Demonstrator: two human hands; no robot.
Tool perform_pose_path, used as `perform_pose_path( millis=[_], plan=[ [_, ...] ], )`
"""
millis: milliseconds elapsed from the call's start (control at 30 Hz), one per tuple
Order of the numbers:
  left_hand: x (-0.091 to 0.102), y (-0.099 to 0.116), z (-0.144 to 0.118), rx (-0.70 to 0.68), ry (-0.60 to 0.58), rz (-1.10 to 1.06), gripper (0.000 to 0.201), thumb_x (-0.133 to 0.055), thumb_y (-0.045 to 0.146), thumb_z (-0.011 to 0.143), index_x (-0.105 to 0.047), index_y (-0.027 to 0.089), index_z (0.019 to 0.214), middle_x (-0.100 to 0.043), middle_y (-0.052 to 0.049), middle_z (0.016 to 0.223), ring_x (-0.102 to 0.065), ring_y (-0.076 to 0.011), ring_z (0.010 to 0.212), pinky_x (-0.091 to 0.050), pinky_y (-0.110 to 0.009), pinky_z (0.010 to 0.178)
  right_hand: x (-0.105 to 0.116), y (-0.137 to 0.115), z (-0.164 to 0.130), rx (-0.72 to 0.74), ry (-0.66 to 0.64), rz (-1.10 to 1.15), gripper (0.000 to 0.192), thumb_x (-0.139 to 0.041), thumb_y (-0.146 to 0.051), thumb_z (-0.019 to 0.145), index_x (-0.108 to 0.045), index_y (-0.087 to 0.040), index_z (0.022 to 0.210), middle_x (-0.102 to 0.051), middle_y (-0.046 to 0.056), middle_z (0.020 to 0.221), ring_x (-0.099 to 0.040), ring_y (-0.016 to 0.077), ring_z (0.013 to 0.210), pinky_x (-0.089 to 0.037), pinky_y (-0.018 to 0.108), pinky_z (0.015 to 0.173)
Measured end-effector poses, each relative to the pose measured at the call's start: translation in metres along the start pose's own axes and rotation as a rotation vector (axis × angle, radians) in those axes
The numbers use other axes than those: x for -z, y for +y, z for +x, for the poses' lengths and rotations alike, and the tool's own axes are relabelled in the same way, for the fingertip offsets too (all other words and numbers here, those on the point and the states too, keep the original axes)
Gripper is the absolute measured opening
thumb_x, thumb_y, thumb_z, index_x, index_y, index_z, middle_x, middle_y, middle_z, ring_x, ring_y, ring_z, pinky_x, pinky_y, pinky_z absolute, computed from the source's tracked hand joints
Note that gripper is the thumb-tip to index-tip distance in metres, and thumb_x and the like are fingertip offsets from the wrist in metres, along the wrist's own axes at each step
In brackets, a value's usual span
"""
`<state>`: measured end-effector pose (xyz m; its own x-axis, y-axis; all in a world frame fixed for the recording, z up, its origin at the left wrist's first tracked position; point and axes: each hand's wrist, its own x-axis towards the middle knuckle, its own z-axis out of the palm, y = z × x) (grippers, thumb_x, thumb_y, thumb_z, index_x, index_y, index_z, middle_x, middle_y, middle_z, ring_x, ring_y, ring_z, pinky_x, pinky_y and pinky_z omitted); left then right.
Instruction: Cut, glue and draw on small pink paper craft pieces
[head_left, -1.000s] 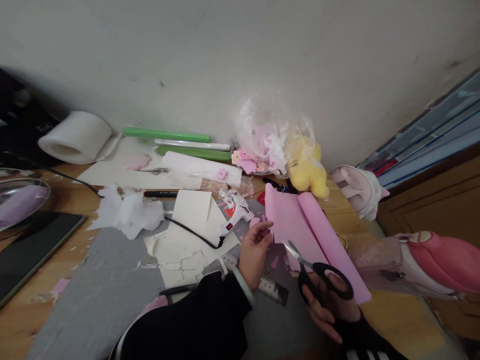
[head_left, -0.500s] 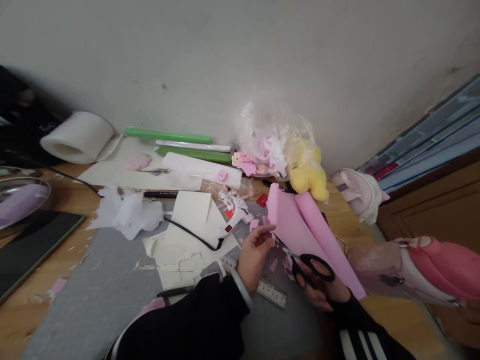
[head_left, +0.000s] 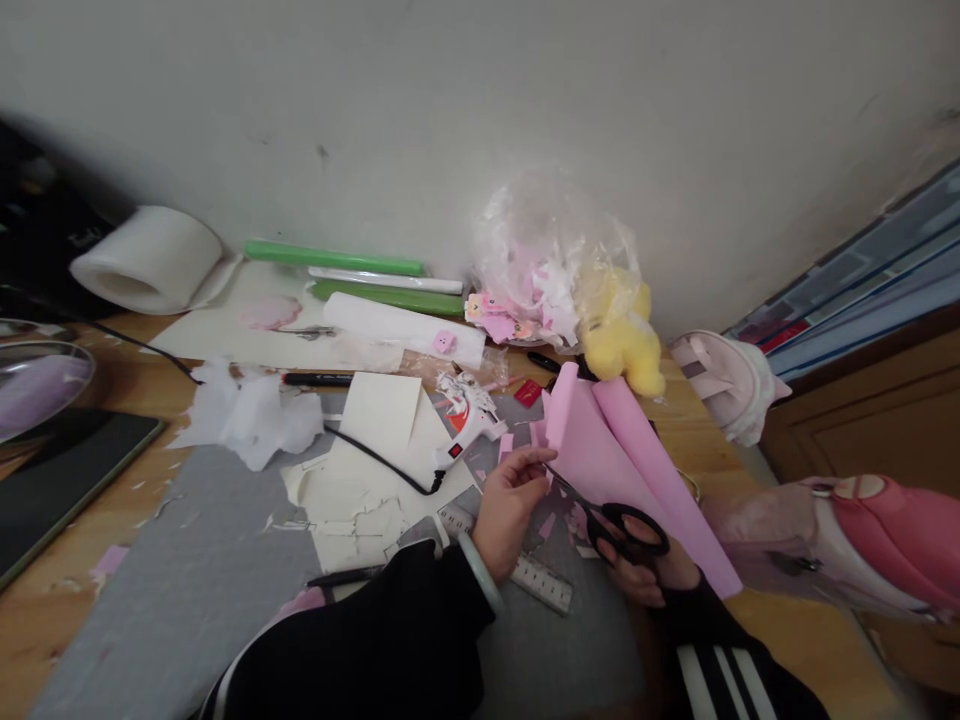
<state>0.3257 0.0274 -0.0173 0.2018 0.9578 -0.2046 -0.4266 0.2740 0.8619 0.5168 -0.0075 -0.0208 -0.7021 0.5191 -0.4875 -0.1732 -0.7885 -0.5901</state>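
Observation:
My left hand [head_left: 511, 508] is closed in a pinch, thumb against fingers, on what looks like a small pink paper piece, mostly hidden by the fingertips. In my right hand [head_left: 651, 572] is a pair of scissors [head_left: 598, 512] with black handles, my fingers through the loops. Their blades point left, tips close beside the left fingertips. Behind both hands lies a partly rolled pink sheet [head_left: 600, 455]. A clear ruler [head_left: 541, 585] rests under and beside my left wrist. Small pink scraps [head_left: 547, 525] lie between the hands.
A white glue gun [head_left: 474, 432] with a black cord lies left of the pink sheet, near cream paper [head_left: 352, 490]. Farther back are a clear bag [head_left: 551, 235], a yellow plush toy [head_left: 624, 350] and green rolls [head_left: 337, 256]. A phone-like dark device [head_left: 71, 470] lies left.
The scissor blades look closer together than before. Both hands stay nearly in place, while the camera view has shifted slightly.

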Motion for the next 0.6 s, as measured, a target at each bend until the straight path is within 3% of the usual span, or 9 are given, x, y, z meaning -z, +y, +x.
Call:
perform_pose_path(
  millis=[167,400,600],
  plan=[
    [0.0,0.0,0.0,0.009,0.003,0.017,0.023,-0.053,0.028,0.086,-0.056,0.014,0.105,-0.059,-0.007,0.105,-0.059,-0.0183,0.088,-0.051,-0.037,0.074,0.002,0.002,-0.002,0.047,-0.02,0.026,0.044,-0.052,-0.06,0.074,-0.047,-0.017,0.069,-0.034,-0.013,0.035,-0.018,0.0016,0.023,-0.013,0.014,0.022],
    [0.0,0.001,0.0,0.003,0.025,0.097,0.025,-0.053,0.028,0.086,-0.055,0.014,0.107,-0.059,-0.007,0.105,-0.059,-0.0184,0.088,-0.05,-0.038,0.074,0.007,0.003,-0.004,0.144,-0.128,0.071,0.036,-0.044,-0.046,0.088,-0.056,-0.013,0.079,-0.04,-0.012,0.045,-0.026,0.0,0.028,-0.022,0.013,0.026],
    [-0.001,0.004,-0.002,-0.02,0.046,0.235,0.027,-0.052,0.029,0.087,-0.053,0.014,0.11,-0.059,-0.007,0.104,-0.06,-0.0178,0.085,-0.051,-0.036,0.072,-0.015,0.009,-0.006,0.341,-0.1,0.03,0.036,-0.048,-0.048,0.085,-0.053,-0.014,0.075,-0.037,-0.013,0.04,-0.021,0.0003,0.026,-0.019,0.013,0.026]
  ],
)
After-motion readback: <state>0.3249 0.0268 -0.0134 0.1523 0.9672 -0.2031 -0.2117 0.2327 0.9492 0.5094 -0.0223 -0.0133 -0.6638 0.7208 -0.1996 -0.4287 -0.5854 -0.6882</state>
